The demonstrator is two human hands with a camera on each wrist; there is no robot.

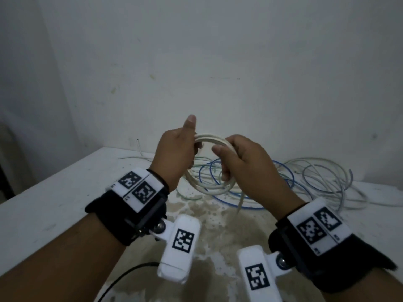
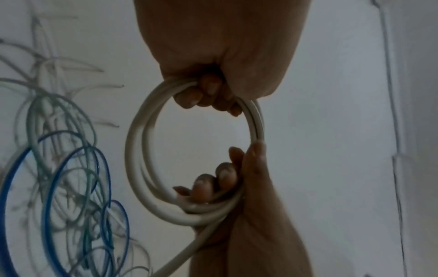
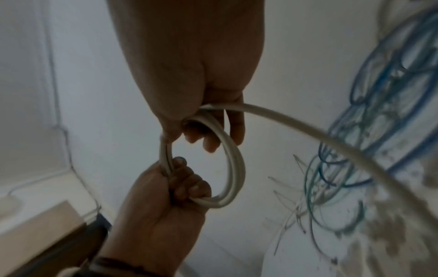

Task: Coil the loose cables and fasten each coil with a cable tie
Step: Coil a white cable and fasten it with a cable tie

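Coiling step: left hand [image 1: 174, 153] at 9 o'clock and right hand [image 1: 242, 162] at 3 o'clock both clasp the white cable coil [image 1: 214, 139]; next, probably wind in its trailing tail [image 1: 239, 203]

Bare white wall [image 1: 218, 51], few marks. White table [image 1: 54, 192] against it, brown stained patch [image 1: 218, 236] near front. Dim light.

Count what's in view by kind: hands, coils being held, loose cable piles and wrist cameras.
Hands: 2, the left hand and right hand, both gripping the coil
Coils: 1, the cream cable coil
Piles: 1, the loose cables on the table, strands too tangled to count
Cameras: 2, the wrist cameras
Total: 6
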